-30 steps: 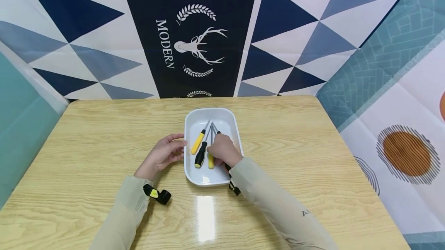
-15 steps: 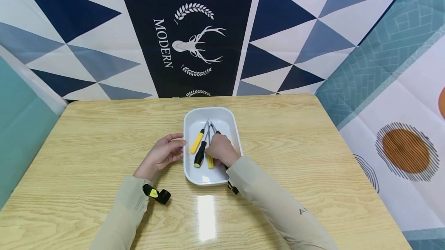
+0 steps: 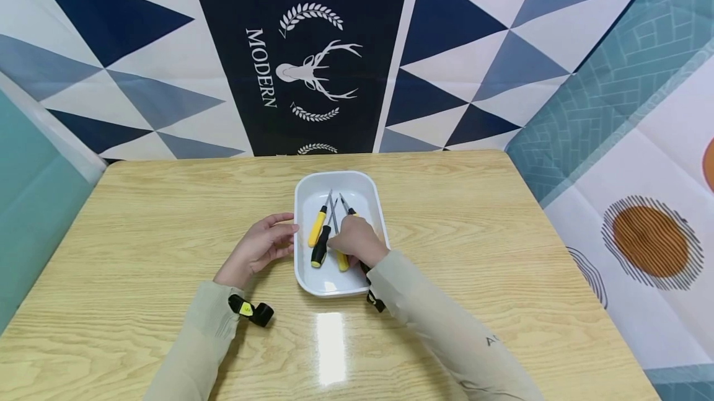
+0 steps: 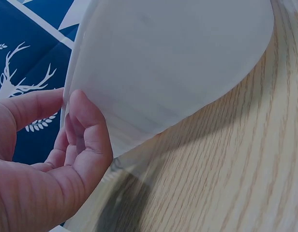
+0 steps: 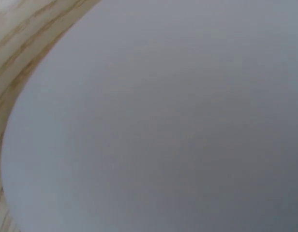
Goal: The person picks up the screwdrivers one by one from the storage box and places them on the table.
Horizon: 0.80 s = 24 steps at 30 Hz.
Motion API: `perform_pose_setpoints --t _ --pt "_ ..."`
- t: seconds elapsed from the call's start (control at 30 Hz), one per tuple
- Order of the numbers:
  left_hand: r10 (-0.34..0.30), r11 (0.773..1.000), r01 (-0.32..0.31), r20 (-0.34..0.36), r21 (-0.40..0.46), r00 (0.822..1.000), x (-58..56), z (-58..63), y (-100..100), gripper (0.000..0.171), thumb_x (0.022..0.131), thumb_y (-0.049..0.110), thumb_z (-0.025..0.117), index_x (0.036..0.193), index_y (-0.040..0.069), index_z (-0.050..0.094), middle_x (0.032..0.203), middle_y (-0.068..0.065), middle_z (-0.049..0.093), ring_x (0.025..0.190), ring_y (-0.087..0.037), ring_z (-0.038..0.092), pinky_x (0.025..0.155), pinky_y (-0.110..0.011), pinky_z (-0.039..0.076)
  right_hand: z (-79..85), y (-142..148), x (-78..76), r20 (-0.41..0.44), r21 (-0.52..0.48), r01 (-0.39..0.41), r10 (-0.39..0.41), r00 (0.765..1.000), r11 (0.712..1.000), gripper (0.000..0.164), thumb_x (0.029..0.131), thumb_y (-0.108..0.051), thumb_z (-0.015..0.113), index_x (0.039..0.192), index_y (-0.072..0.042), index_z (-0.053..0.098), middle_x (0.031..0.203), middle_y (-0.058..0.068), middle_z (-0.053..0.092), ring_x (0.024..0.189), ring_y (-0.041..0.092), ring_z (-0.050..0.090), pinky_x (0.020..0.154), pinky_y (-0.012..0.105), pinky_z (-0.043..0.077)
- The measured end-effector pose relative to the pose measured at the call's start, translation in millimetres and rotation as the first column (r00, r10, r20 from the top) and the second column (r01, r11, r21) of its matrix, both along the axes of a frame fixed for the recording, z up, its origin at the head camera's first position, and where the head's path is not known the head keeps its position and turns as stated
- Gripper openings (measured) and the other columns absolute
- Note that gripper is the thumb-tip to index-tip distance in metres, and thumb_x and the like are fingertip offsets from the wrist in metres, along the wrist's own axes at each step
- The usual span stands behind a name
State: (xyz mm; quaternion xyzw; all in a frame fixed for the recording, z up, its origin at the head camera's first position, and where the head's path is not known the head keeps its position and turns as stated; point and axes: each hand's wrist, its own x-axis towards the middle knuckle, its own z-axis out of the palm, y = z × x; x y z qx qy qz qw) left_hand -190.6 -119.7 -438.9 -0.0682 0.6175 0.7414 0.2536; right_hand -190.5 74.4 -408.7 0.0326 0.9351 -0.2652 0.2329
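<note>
A white tray (image 3: 298, 271) stands on the table with several screwdrivers inside. My left hand (image 3: 266, 243) holds its left side; in the left wrist view the fingers (image 4: 96, 137) bend against the outer wall and rim. My right hand (image 3: 357, 241) reaches into the tray and grips a screwdriver with a yellow handle (image 3: 343, 261), its shaft slanting up and left; most of the fingers are hidden under the hand. Left of it lie a black-handled screwdriver (image 3: 320, 248) and another yellow-handled one (image 3: 317, 228). A further screwdriver (image 3: 348, 206) runs under the right hand's far side.
The wooden table (image 3: 184, 233) spreads on both sides of the tray. A patterned cloth (image 3: 446, 48) hangs behind it. Black straps (image 3: 251, 310) circle the wrists. The right wrist view is filled by the blurred pale outside of the tray (image 5: 154, 121).
The yellow-handled screwdriver at my right hand has turned, its tip swinging left and its handle moving slightly right. The right hand has shifted slightly; my left hand stays at the tray's side.
</note>
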Motion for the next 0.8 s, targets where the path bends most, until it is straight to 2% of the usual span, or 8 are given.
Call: perform_pose_setpoints --t 0.13,0.33,0.43,0.5,0.6,0.7,0.8 --pt "0.004 1.0 -0.004 -0.006 0.009 1.0 0.6 0.4 -2.0 0.057 0.081 0.015 0.062 0.13 0.005 0.033 0.085 -0.004 0.057 0.07 -0.011 0.057 0.065 -0.024 0.053 4.7 1.3 1.1 0.003 -0.025 0.013 -0.013 1.0 1.0 0.025 0.075 -0.026 0.063 0.071 -0.006 0.049 0.062 0.007 0.054 0.046 0.02 0.06 0.045 0.029 0.052" --pt "0.006 1.0 -0.006 -0.007 0.015 1.0 0.1 0.1 -3.4 0.057 0.081 0.015 0.062 0.129 0.005 0.033 0.086 -0.004 0.057 0.071 -0.011 0.057 0.066 -0.024 0.053 13.8 4.1 4.4 0.008 -0.089 0.021 -0.02 1.0 0.996 0.034 0.077 -0.025 0.062 0.051 -0.013 0.043 0.046 -0.001 0.045 0.048 0.02 0.061 0.048 0.028 0.052" --pt "0.005 1.0 -0.005 -0.001 0.012 1.0 -0.7 -0.4 -3.7 0.058 0.081 0.016 0.062 0.13 0.005 0.033 0.088 -0.004 0.057 0.072 -0.011 0.056 0.067 -0.024 0.052 17.1 5.6 7.1 0.006 -0.132 0.026 -0.025 1.0 0.991 0.036 0.078 -0.026 0.062 0.05 -0.014 0.042 0.046 -0.003 0.043 0.049 0.019 0.06 0.048 0.028 0.051" --pt "0.009 1.0 -0.009 0.006 0.014 1.0 -1.0 -0.5 -3.8 0.059 0.081 0.016 0.063 0.13 0.005 0.033 0.089 -0.004 0.057 0.071 -0.011 0.056 0.067 -0.024 0.052 19.3 6.7 8.9 -0.014 -0.154 0.026 -0.028 1.0 0.988 0.031 0.077 -0.026 0.063 0.056 -0.012 0.046 0.05 -0.002 0.044 0.05 0.019 0.06 0.047 0.026 0.049" --pt "0.011 1.0 -0.011 0.012 0.012 1.0 -1.7 -0.7 -4.0 0.059 0.081 0.017 0.063 0.13 0.006 0.033 0.091 -0.004 0.057 0.071 -0.011 0.056 0.066 -0.024 0.052 22.5 9.0 11.2 -0.065 -0.192 0.023 -0.036 0.997 0.981 0.018 0.077 -0.024 0.063 0.073 -0.009 0.053 0.061 0.0 0.051 0.05 0.019 0.059 0.045 0.025 0.048" --pt "0.008 1.0 -0.009 0.014 0.012 1.0 -2.2 -0.8 -4.0 0.057 0.081 0.016 0.062 0.13 0.006 0.034 0.091 -0.004 0.057 0.07 -0.011 0.056 0.067 -0.025 0.052 26.3 12.2 13.4 -0.113 -0.228 0.029 -0.056 0.992 0.973 0.022 0.076 -0.023 0.062 0.091 -0.008 0.055 0.069 0.003 0.058 0.051 0.021 0.059 0.044 0.024 0.047" --pt "0.001 1.0 -0.001 0.014 0.018 1.0 -2.5 -0.7 -4.3 0.056 0.082 0.015 0.061 0.13 0.006 0.033 0.091 -0.003 0.058 0.07 -0.011 0.056 0.067 -0.025 0.052 31.2 16.4 16.1 -0.141 -0.265 0.052 -0.092 0.986 0.963 0.026 0.077 -0.022 0.06 0.099 -0.009 0.056 0.075 0.003 0.061 0.057 0.022 0.06 0.047 0.023 0.046"
